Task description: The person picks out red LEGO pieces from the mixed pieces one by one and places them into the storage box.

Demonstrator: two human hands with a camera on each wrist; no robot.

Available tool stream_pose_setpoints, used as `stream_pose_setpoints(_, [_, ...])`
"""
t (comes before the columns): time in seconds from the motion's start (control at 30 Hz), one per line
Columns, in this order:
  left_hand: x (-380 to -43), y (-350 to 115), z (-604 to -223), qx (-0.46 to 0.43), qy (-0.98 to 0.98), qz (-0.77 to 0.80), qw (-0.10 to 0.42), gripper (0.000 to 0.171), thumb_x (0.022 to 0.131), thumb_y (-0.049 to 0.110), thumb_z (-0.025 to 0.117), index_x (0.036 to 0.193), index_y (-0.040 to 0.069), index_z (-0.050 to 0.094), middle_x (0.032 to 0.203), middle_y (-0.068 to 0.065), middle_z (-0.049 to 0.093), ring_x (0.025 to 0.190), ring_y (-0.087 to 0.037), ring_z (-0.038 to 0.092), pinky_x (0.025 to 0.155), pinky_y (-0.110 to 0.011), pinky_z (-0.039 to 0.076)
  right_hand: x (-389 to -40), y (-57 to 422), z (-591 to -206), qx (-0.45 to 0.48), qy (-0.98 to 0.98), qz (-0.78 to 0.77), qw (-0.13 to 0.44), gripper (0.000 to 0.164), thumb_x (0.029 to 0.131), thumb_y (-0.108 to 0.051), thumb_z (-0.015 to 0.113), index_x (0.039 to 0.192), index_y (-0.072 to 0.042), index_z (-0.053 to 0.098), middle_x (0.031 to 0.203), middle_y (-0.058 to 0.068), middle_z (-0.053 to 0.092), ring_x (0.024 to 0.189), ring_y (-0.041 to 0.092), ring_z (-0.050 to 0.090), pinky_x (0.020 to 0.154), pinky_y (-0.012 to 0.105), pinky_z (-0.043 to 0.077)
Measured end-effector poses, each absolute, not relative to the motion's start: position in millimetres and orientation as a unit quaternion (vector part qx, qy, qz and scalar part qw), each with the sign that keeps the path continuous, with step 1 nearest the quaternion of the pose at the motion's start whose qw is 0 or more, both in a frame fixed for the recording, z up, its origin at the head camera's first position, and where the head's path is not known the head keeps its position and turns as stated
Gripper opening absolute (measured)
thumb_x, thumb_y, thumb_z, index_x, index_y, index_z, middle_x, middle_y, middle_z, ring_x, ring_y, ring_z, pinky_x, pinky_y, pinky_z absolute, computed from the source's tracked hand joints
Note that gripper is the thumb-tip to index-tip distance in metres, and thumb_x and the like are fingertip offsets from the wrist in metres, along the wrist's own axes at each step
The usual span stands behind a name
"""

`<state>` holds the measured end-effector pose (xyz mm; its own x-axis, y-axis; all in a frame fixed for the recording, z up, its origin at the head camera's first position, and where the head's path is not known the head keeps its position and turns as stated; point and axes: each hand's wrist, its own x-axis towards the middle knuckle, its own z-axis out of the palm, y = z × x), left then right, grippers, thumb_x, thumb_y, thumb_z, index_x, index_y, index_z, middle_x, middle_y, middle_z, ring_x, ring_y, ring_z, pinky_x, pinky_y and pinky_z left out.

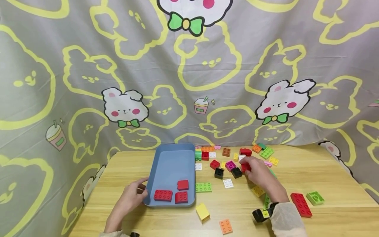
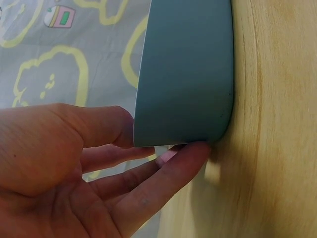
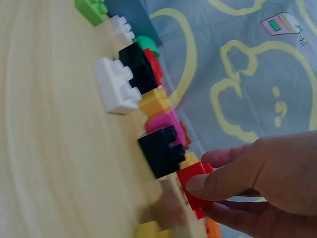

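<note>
"What stands on our desk [image 1: 177, 223]?"
"Our blue tray [image 1: 171, 164]; the fingers of our left hand [image 1: 130, 196] grip its near-left corner."
"And our right hand [image 1: 262, 172]?"
"Its fingers pinch a red brick [image 3: 194, 201] right of the tray, near a black brick [image 3: 159, 153]."

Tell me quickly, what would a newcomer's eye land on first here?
Probably the gray cloth behind the table, covered in cartoon animals. Next, the blue-gray tray, left of the scattered bricks, with three red bricks at its near end and the left hand at its near-left corner. Then the right hand, among the scattered bricks, pinching another red brick.
</note>
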<state>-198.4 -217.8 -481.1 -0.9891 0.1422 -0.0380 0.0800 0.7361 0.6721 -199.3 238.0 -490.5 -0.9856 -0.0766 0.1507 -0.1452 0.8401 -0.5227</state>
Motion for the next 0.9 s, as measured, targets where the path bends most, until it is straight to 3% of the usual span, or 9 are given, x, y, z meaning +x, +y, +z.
stream_pose_setpoints(0.23, [-198, -218, -481, 0.059, 0.932, 0.356, 0.042, 0.049, 0.083, -0.006, 0.062, 0.132, -0.004, 0.058, 0.09, -0.015, 0.066, 0.081, -0.024, 0.065, 0.054, -0.031, 0.059, -195, 233, -472, 0.052, -0.958, 0.275, 0.055, 0.038, 0.079, 0.01, 0.07, 0.116, 0.001, 0.068, 0.115, 0.022, 0.064, 0.103, 0.036, 0.058, 0.087, 0.057, 0.053])
stream_pose_setpoints(0.43, [-199, -218, -483, 0.063, 0.932, 0.355, 0.038, 0.05, 0.083, -0.006, 0.063, 0.132, -0.004, 0.059, 0.089, -0.014, 0.066, 0.081, -0.023, 0.065, 0.055, -0.031, 0.059, -191, 228, -459, 0.08, -0.957, 0.264, 0.087, 0.039, 0.077, 0.011, 0.07, 0.116, 0.004, 0.068, 0.118, 0.025, 0.063, 0.108, 0.04, 0.057, 0.088, 0.059, 0.051])
stream_pose_setpoints(0.9, [-199, -219, -482, 0.075, 0.93, 0.358, 0.027, 0.05, 0.082, -0.007, 0.064, 0.131, -0.005, 0.059, 0.089, -0.014, 0.068, 0.081, -0.023, 0.066, 0.058, -0.032, 0.06, -181, 212, -440, 0.128, -0.953, 0.231, 0.151, 0.036, 0.072, 0.008, 0.076, 0.107, 0.0, 0.071, 0.106, 0.019, 0.066, 0.093, 0.035, 0.063, 0.077, 0.051, 0.058])
